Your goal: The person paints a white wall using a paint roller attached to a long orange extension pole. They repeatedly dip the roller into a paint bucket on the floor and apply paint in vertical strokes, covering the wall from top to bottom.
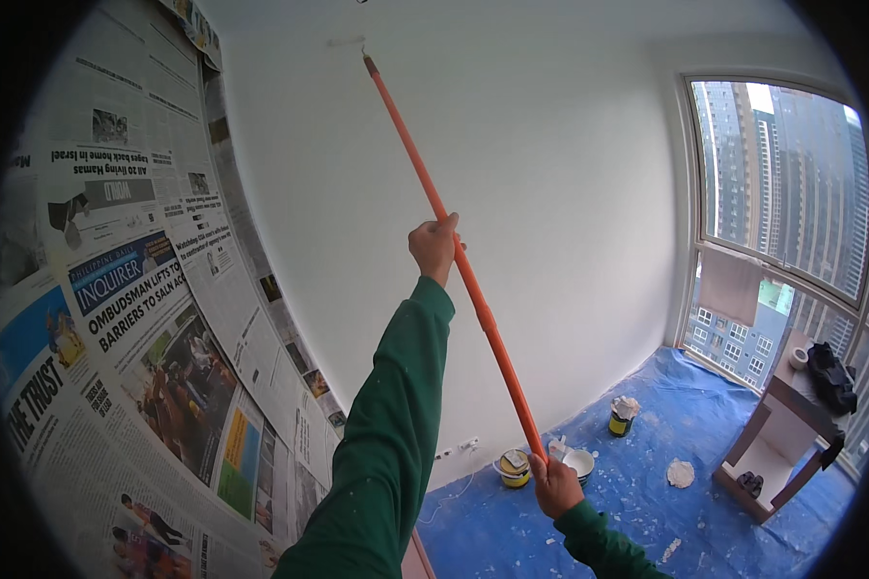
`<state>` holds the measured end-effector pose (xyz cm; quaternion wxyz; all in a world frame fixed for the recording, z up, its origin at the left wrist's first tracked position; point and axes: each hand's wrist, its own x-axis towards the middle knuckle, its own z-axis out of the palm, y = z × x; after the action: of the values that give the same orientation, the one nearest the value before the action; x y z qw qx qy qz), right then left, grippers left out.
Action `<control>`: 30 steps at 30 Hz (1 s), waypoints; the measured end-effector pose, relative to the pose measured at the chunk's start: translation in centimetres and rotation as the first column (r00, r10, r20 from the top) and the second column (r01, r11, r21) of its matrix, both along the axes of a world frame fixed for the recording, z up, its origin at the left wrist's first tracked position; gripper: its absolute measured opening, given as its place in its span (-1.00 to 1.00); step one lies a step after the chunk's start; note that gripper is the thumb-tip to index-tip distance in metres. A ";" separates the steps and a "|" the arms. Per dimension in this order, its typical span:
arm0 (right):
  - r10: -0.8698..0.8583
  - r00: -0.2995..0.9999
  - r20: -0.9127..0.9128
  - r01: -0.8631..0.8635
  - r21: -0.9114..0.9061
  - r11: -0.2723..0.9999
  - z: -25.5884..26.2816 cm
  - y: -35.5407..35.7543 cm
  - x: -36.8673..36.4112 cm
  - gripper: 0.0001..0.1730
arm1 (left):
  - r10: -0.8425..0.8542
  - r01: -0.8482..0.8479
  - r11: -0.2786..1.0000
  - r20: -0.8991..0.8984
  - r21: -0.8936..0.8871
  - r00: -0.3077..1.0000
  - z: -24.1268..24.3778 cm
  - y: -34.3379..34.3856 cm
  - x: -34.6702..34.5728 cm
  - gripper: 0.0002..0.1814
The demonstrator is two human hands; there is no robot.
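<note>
An orange extension pole slants up across the view to a paint roller against the upper part of the white wall. My left hand is closed around the pole near its middle, above the joint between its two sections. Lower down, near the pole's bottom end, my right hand grips it. The roller is small and pale, so its details are hard to tell. Both of my arms wear green sleeves.
Newspaper sheets cover the left side. A blue plastic sheet lies on the floor, bearing paint cans, a white bucket, another can and an open wooden cabinet. A window is at right.
</note>
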<state>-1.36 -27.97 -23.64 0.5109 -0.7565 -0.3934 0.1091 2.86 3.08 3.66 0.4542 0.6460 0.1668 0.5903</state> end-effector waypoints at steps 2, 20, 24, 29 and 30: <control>-0.047 0.999 -0.002 0.047 -0.050 0.998 -3.7 -2.6 -1.0 -0.51 | -0.033 0.032 0.994 -0.006 -0.107 0.999 -1.6 -0.4 -0.2 -0.66; -0.182 0.983 0.014 0.164 -0.499 0.851 -27.9 -28.9 -7.0 -0.55 | -0.379 0.195 0.720 -0.142 -0.666 0.915 -30.9 -12.0 -5.9 -0.65; -0.239 0.969 -0.060 0.159 -0.588 0.793 -28.0 -32.4 -8.6 -0.51 | -0.431 0.204 0.652 -0.136 -0.730 0.892 -36.1 -13.7 -6.8 -0.60; -0.325 0.944 -0.057 0.135 -0.831 0.540 -27.7 -36.5 -9.9 -0.55 | -0.493 0.165 0.593 -0.193 -0.788 0.848 -39.8 -16.6 -8.2 -0.61; -0.325 0.943 -0.063 0.126 -0.841 0.527 -27.5 -37.2 -9.8 -0.55 | -0.515 0.165 0.570 -0.194 -0.805 0.835 -40.3 -17.1 -8.4 -0.62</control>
<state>-11.19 -65.13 -51.10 0.1445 -0.9351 -0.1372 0.2931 -5.55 -14.06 -36.63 0.7439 0.5219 0.3585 0.2137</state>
